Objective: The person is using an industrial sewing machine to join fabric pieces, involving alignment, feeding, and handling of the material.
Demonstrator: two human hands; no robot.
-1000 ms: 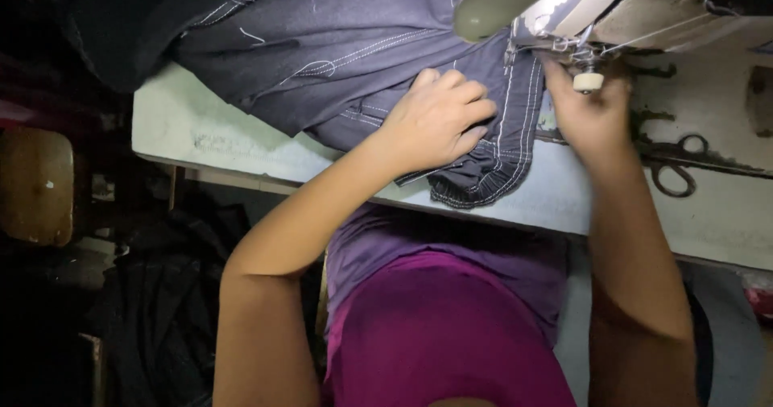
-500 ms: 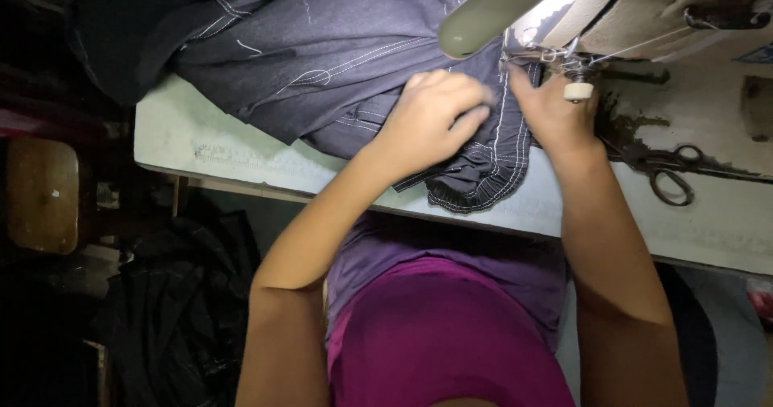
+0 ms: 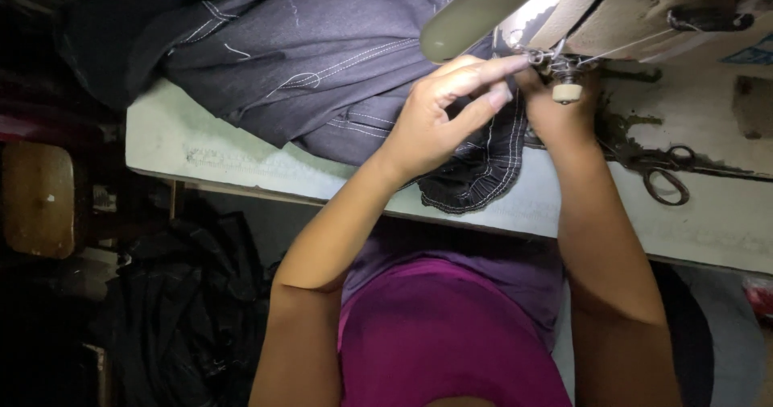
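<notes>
Beside the cream sewing-machine needle, left hand half-open, empty—right hand grip untellable, pressing dark stitched denim—fingers risk pricking.

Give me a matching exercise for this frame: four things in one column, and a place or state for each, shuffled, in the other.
Things:
1. left hand
2. scissors
3. dark denim garment
4. cream knob

Places or states:
A. lying on the table to the right of the arms
B. spread across the table's left part, light stitching
C. raised, fingers reaching to the needle area
D. under the sewing machine head

Pairs: 1-C, 2-A, 3-B, 4-D
</notes>
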